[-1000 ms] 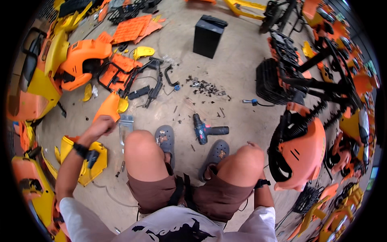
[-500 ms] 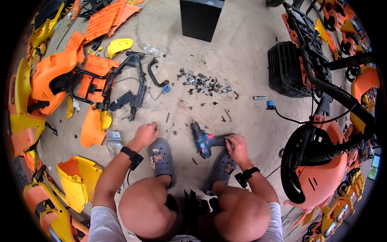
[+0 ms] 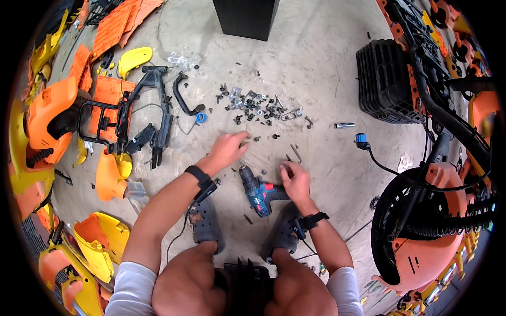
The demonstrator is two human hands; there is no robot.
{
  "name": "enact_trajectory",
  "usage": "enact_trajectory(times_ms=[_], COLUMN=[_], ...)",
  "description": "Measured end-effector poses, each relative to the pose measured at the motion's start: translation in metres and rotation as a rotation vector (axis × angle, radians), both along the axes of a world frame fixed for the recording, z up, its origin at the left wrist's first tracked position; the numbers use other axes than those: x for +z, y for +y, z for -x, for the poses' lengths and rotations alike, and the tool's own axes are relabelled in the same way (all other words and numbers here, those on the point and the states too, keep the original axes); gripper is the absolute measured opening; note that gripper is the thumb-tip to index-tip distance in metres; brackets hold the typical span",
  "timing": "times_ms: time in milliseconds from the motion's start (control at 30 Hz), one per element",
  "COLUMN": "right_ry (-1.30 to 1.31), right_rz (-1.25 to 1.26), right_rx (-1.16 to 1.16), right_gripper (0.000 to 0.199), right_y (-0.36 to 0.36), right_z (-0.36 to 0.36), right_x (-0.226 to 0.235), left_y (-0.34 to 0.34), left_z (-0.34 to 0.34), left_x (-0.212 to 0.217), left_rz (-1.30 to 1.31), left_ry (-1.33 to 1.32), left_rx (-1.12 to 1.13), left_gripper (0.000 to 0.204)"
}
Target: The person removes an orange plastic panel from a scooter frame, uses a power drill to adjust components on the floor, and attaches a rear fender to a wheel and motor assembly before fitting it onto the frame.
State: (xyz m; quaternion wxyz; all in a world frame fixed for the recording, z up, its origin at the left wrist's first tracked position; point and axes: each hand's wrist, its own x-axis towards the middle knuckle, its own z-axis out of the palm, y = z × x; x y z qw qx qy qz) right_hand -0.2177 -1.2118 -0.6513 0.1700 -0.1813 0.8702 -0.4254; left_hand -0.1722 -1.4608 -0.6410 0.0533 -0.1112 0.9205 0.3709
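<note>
Just beyond your shoes [image 3: 205, 224], the drill [image 3: 259, 199] lies on the floor. Your right hand [image 3: 297, 183] has slid farther, its fingertips now past the drill; I can't tell whether they pinch anything. Your left hand [image 3: 227, 151] has advanced toward the loose screws [image 3: 270, 109], fingers curled, grasp hidden, so your reach now favours them.

Two hands [image 3: 227, 151], two wristbands [image 3: 200, 181], two shoes [image 3: 205, 221]. One drill [image 3: 257, 197], between the hands and the body. One black box [image 3: 246, 20] far ahead of the hands, one metal tube [image 3: 345, 125] to their right. Screws [image 3: 271, 108] beyond them: too many to count.
</note>
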Motion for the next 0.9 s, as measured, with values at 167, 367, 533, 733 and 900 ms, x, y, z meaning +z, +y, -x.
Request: enact_trajectory(times_ms=[167,367,533,733,900], right_ry=[0.02,0.249,0.091,-0.054,-0.14], right_rz=[0.041,0.022,-0.047,-0.126,-0.173], right_rx=[-0.068,-0.018,-0.229,-0.266,-0.311], right_gripper=[0.011,0.011,0.013,0.016,0.016], right_y=[0.004,0.042,0.093,0.141,0.203], right_z=[-0.014,-0.009,-0.011,-0.039,-0.088], right_x=[0.013,0.032,0.034,0.05,0.072], left_y=[0.009,0.011,-0.016,-0.046,-0.046], left_z=[0.022,0.01,-0.037,-0.123,-0.188], left_x=[-0.027,-0.013,0.004,0.062,0.111], left_rz=[0.068,-0.03,-0.315,-0.683,-1.083], left_ry=[0.097,0.17,-0.032,-0.453,-0.427], left_rx=[-0.144,0.065,0.363,0.578,0.734], left_gripper=[0.022,0.023,0.028,0.021,0.007])
